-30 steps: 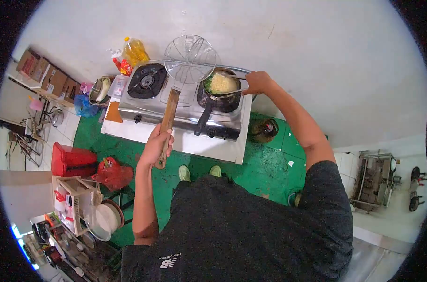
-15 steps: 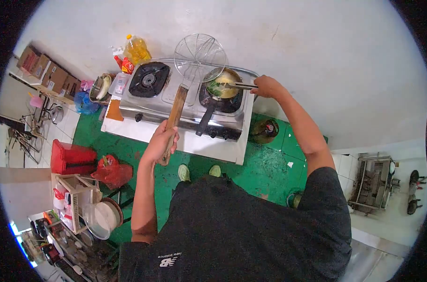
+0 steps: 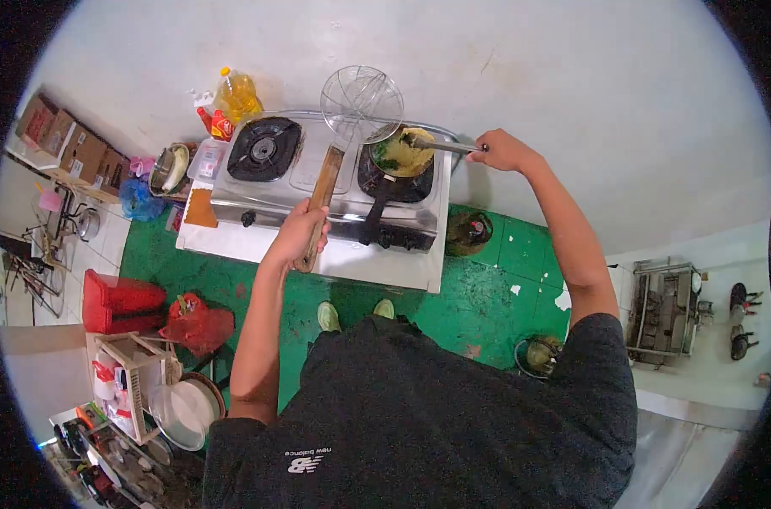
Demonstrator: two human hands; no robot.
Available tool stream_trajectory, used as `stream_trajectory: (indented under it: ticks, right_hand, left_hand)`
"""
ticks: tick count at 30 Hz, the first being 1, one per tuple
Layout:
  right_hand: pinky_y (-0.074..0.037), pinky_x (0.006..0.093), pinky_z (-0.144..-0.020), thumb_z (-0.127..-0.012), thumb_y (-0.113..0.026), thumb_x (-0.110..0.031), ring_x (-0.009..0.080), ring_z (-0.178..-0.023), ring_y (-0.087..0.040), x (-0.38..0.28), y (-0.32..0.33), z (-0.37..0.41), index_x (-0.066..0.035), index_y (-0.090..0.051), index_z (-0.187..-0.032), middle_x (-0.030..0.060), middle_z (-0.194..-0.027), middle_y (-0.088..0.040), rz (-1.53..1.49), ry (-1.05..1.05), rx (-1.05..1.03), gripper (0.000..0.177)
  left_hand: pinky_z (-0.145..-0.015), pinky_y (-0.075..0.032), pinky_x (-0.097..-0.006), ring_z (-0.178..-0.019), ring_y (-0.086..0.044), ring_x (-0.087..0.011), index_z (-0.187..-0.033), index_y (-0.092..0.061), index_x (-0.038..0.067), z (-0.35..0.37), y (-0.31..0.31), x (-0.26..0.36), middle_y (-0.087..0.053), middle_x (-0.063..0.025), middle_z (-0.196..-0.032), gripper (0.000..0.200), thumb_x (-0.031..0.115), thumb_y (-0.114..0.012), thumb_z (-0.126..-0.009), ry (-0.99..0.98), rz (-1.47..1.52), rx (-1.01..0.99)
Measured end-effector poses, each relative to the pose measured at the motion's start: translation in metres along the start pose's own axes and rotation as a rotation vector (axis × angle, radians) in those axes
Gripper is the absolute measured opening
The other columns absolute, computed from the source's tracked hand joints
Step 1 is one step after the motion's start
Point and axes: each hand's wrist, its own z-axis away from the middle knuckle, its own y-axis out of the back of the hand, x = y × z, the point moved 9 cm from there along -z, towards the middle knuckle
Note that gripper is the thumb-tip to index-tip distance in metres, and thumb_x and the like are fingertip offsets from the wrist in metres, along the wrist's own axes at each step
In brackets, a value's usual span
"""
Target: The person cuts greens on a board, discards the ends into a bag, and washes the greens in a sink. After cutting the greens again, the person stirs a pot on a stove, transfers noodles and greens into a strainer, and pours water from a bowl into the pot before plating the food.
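Note:
My left hand (image 3: 302,234) is closed round the wooden handle of a wire strainer (image 3: 362,103), whose round mesh hangs over the back of the stove beside the pan. A small black-handled pan (image 3: 385,174) sits on the right burner with yellowish food and green leaves (image 3: 385,154) in it. My right hand (image 3: 506,151), to the right of the pan, grips metal tongs (image 3: 449,146). Their tips are in the pan at the food. The left burner (image 3: 265,149) carries no pot.
An oil bottle (image 3: 237,95) and red packets stand at the stove's back left. A plastic container (image 3: 207,159) is beside the left burner. Right of the stand is a gas cylinder (image 3: 470,231). A red bin (image 3: 122,303) stands on the floor at left.
The tongs have shifted and more yellowish food shows raised at their tips. The strainer's mesh sits slightly farther from the pan. The whole view has shifted a little.

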Motion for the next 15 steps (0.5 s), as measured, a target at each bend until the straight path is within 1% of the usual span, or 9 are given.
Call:
stream_trajectory:
  ticks: [2,4,6,7,9,10,12,13,15]
  right_hand:
    - [-0.048,0.0438,-0.065,-0.084,-0.069,-0.046,0.0350,-0.069,-0.061,0.004,0.007,-0.001,0.003,-0.067,-0.081,0.0238,-0.074,-0.063,-0.008,-0.041,-0.011,0.049]
    - [-0.047,0.0428,-0.065,-0.084,-0.069,-0.046,0.0327,-0.067,-0.060,0.004,0.014,0.001,0.003,-0.066,-0.080,0.0232,-0.072,-0.062,-0.019,-0.083,-0.022,0.049]
    - [-0.045,0.0405,-0.061,-0.085,-0.068,-0.045,0.0255,-0.062,-0.054,-0.005,0.032,0.005,0.003,-0.064,-0.076,0.0192,-0.065,-0.057,-0.069,-0.045,0.023,0.049]
    - [-0.045,0.0405,-0.061,-0.085,-0.068,-0.045,0.0255,-0.062,-0.054,-0.009,0.040,0.007,0.003,-0.064,-0.076,0.0192,-0.065,-0.057,-0.067,-0.051,0.024,0.049]
    - [-0.042,0.0386,-0.059,-0.085,-0.068,-0.046,0.0210,-0.060,-0.048,-0.013,0.054,0.009,0.003,-0.062,-0.073,0.0150,-0.060,-0.050,-0.067,-0.097,0.018,0.050]
    - [-0.042,0.0386,-0.059,-0.085,-0.068,-0.046,0.0210,-0.060,-0.048,-0.012,0.059,0.008,0.003,-0.062,-0.073,0.0150,-0.060,-0.050,-0.067,-0.101,0.019,0.050]
    - [-0.038,0.0353,-0.051,-0.085,-0.068,-0.045,0.0167,-0.054,-0.046,-0.012,0.071,0.008,0.000,-0.062,-0.072,0.0080,-0.057,-0.048,-0.054,-0.047,0.012,0.047]
    - [-0.038,0.0353,-0.051,-0.085,-0.068,-0.045,0.0167,-0.054,-0.046,-0.023,0.082,0.012,0.000,-0.062,-0.072,0.0080,-0.057,-0.048,-0.052,-0.051,0.013,0.047]
    - [-0.044,0.0353,-0.051,-0.084,-0.068,-0.049,0.0148,-0.055,-0.052,-0.025,0.100,0.024,-0.001,-0.070,-0.080,0.0056,-0.061,-0.056,-0.169,-0.256,-0.051,0.048]
  left_hand:
    - [-0.040,-0.039,-0.0256,-0.045,-0.046,-0.0106,-0.105,-0.044,0.011,-0.009,0.003,-0.006,-0.051,-0.0002,-0.069,0.015,0.023,-0.051,-0.098,0.019,0.033,-0.036]
    - [-0.041,-0.040,-0.0260,-0.046,-0.047,-0.0106,-0.104,-0.044,0.012,-0.013,0.004,-0.005,-0.051,-0.0001,-0.069,0.015,0.023,-0.051,-0.098,0.018,0.007,-0.059]
    - [-0.042,-0.041,-0.0264,-0.047,-0.047,-0.0107,-0.104,-0.044,0.012,-0.016,0.004,-0.005,-0.051,0.0000,-0.069,0.015,0.022,-0.051,-0.097,0.018,-0.018,-0.081]
    - [-0.043,-0.041,-0.0272,-0.049,-0.048,-0.0115,-0.104,-0.044,0.011,-0.017,0.005,-0.006,-0.051,-0.0010,-0.071,0.015,0.022,-0.051,-0.097,0.027,-0.015,-0.070]
    - [-0.043,-0.041,-0.0281,-0.050,-0.049,-0.0123,-0.103,-0.044,0.010,-0.020,0.005,-0.007,-0.051,-0.0021,-0.073,0.015,0.021,-0.051,-0.096,0.039,-0.011,-0.062]
    - [-0.044,-0.042,-0.0280,-0.051,-0.049,-0.0123,-0.103,-0.045,0.010,-0.021,0.004,-0.007,-0.051,-0.0021,-0.073,0.015,0.021,-0.051,-0.096,0.037,-0.025,-0.066]
    - [-0.044,-0.042,-0.0280,-0.052,-0.050,-0.0122,-0.103,-0.045,0.010,-0.023,0.003,-0.007,-0.052,-0.0021,-0.074,0.015,0.021,-0.051,-0.096,0.034,-0.039,-0.073]
    - [-0.045,-0.042,-0.0280,-0.052,-0.050,-0.0122,-0.103,-0.045,0.010,-0.022,0.003,-0.007,-0.052,-0.0020,-0.074,0.015,0.021,-0.052,-0.096,0.044,-0.033,-0.070]
    - [-0.045,-0.043,-0.0281,-0.053,-0.050,-0.0121,-0.103,-0.045,0.010,-0.024,0.004,-0.008,-0.052,-0.0020,-0.074,0.015,0.021,-0.052,-0.096,0.052,-0.026,-0.070]
